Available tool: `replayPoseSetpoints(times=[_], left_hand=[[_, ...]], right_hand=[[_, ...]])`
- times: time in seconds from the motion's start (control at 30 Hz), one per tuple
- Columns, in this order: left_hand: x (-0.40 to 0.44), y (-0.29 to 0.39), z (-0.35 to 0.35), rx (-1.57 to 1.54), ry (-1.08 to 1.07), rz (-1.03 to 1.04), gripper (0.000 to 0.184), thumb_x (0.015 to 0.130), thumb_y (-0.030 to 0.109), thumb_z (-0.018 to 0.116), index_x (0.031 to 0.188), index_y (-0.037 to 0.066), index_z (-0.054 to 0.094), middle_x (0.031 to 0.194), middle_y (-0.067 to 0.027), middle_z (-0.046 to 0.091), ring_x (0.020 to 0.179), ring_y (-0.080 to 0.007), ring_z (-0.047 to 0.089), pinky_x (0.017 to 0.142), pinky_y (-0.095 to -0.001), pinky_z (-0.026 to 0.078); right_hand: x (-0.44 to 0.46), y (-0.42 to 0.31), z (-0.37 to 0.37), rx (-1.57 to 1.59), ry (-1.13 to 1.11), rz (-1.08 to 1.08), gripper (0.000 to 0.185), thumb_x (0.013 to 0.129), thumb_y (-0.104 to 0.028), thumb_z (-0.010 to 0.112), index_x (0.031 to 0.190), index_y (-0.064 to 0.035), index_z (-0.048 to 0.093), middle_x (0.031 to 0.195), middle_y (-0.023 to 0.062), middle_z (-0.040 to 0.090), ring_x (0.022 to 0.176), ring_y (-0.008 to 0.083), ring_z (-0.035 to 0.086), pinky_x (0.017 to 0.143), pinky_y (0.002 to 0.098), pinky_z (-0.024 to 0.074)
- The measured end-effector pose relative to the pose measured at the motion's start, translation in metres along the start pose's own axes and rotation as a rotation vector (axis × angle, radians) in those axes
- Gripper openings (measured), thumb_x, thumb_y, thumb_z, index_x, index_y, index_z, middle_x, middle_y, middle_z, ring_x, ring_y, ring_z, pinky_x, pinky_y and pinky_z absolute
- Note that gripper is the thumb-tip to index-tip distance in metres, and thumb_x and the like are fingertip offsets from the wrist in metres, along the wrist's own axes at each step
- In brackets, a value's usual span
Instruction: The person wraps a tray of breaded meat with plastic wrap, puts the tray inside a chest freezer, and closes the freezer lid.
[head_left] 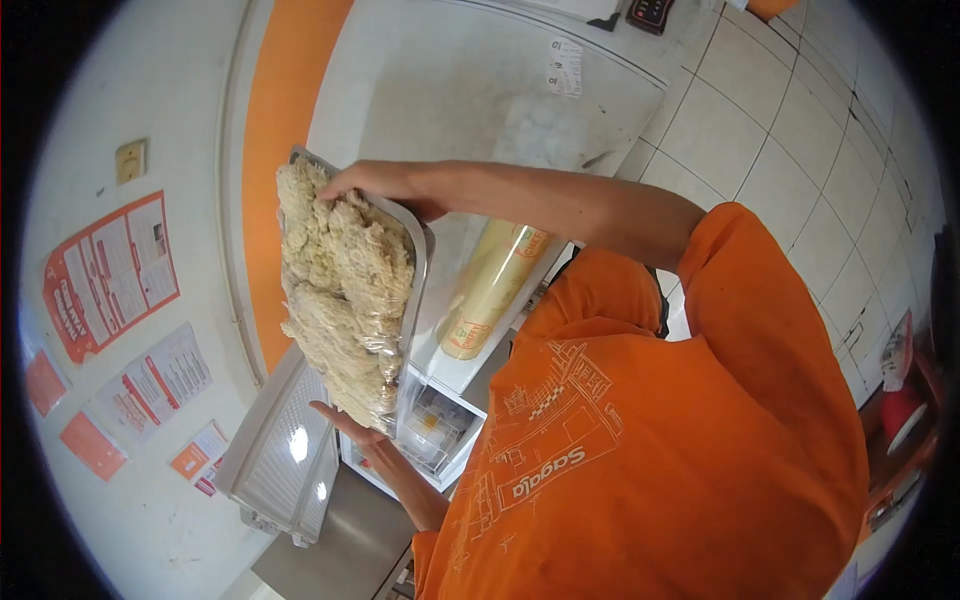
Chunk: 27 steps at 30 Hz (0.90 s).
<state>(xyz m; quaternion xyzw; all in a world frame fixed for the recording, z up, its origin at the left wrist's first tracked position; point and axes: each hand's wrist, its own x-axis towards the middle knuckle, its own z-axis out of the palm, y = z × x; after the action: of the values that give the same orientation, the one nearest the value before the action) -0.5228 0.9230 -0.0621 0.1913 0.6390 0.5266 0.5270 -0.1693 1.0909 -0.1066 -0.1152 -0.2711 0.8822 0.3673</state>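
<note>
Tray (421, 265) of pale, shaggy food (340, 285) hangs just left of the middle of the head view, its loaded face turned to the camera and its long side running roughly from twelve to six o'clock. Clear film covers part of the load, glinting along the lower right side. Clock directions here run from the tray's middle.

At one o'clock the right hand (385, 182) grips the tray's upper end, its fingers lapping over the rim and onto the food. At six o'clock the left hand (358, 428) is spread at the lower end, digits extended; whether it bears any weight I cannot tell.

A film roll (495, 285) printed with orange marks lies at three o'clock, near the tray, on a white top (440, 110). A paper slip (566, 67) lies on that top between one and two. At five o'clock a white-rimmed bin (436, 432) holds packages too unclear to name; at seven leans a white crate (285, 455), with steel (350, 535) showing near six.

An orange stripe (285, 75) runs up the wall at eleven; a switch (131, 161) sits at ten and a red poster (115, 275) at nine. Floor tiles (780, 140) spread toward two, and the person's orange shirt (680, 440) fills four.
</note>
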Motion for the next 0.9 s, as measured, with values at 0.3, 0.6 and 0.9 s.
replayPoseSetpoints(times=[0.3, 0.6, 0.9], left_hand=[[-0.017, 0.005, -0.001, 0.143, 0.067, 0.131, 0.093, 0.088, 0.072, 0.026, 0.147, 0.002, 0.015, 0.151, -0.0151, 0.022, 0.134, -0.0319, 0.031, 0.111, -0.0412, 0.028], [-0.066, 0.000, -0.018, 0.206, 0.250, 0.088, 0.091, 0.089, 0.069, 0.031, 0.146, -0.001, 0.019, 0.152, -0.0144, 0.022, 0.136, -0.0293, 0.027, 0.112, -0.0383, 0.022], [-0.125, -0.066, -0.046, -0.281, -0.022, -0.343, 0.092, 0.086, 0.074, 0.029, 0.139, 0.000, 0.036, 0.138, -0.0101, 0.046, 0.122, -0.0267, 0.047, 0.105, -0.0371, 0.034]], right_hand=[[-0.030, -0.015, 0.013, -0.041, -0.024, -0.022, 0.060, 0.087, -0.031, 0.046, 0.135, 0.0035, 0.035, 0.141, 0.0196, 0.039, 0.128, 0.0277, 0.043, 0.107, 0.0418, 0.0341], [-0.065, -0.011, 0.047, -0.099, 0.272, 0.167, 0.055, 0.089, -0.042, 0.053, 0.122, 0.0013, 0.052, 0.116, 0.0171, 0.057, 0.103, 0.0227, 0.059, 0.091, 0.0345, 0.0452], [-0.186, 0.038, 0.043, -0.160, 0.586, 0.365, 0.055, 0.089, -0.034, 0.059, 0.121, 0.0104, 0.051, 0.115, 0.0174, 0.060, 0.101, 0.0215, 0.061, 0.088, 0.0318, 0.0478]])
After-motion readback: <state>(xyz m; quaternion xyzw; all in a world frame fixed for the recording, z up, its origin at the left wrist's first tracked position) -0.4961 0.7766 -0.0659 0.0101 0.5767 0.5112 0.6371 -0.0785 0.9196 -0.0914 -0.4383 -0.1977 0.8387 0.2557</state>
